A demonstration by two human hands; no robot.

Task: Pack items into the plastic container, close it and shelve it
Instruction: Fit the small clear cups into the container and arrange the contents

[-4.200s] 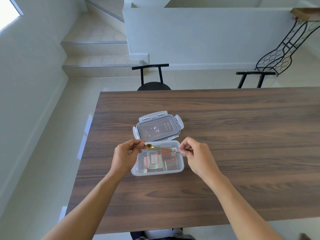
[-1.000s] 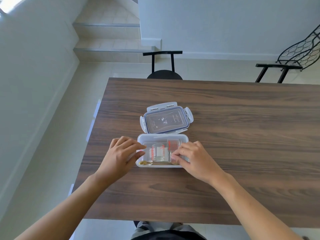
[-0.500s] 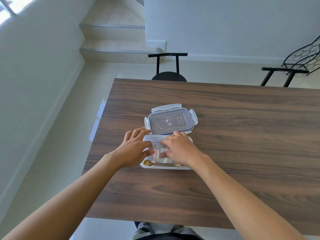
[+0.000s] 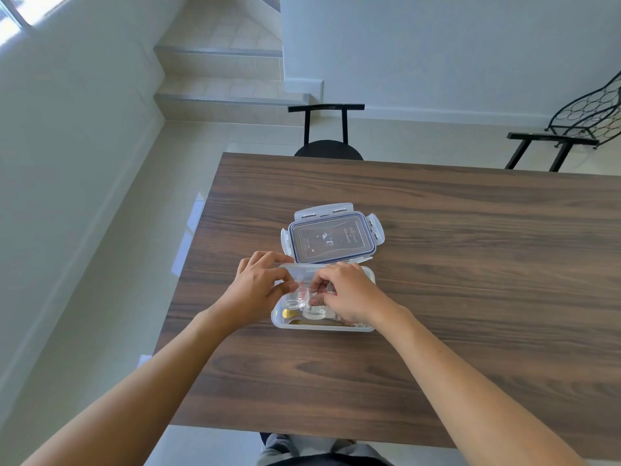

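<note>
Since half a second ago both hands have shifted a little: the right hand (image 4: 349, 294) has moved from over the middle of the container (image 4: 369, 275) toward its 3 o'clock half, fingers now curled down and pinching at the rim of a small clear glass (image 4: 314, 309) inside; the left hand (image 4: 257, 287) has closed its fingers more, thumb and forefinger pinched at the 9 o'clock rim near a red-marked clear cup (image 4: 299, 290), whether it grips the cup or only the container wall, cannot tell. A second ago both hands were flat at the container's sides, and four seconds ago they held the spoon above it

The container sits open on the wood table (image 4: 470, 264), near its 9 o'clock edge, directly in front of the person. Inside: the gold spoon (image 4: 289, 313) lying along the 6 o'clock wall, bowl at the 9 o'clock end; clear glasses with red print in the middle, partly hidden by the hands. The lid (image 4: 332, 238) lies flat on the table at 12 o'clock of the container, touching or just beside its far rim, latches splayed out. A black chair (image 4: 327, 129) stands at the table's far edge
</note>
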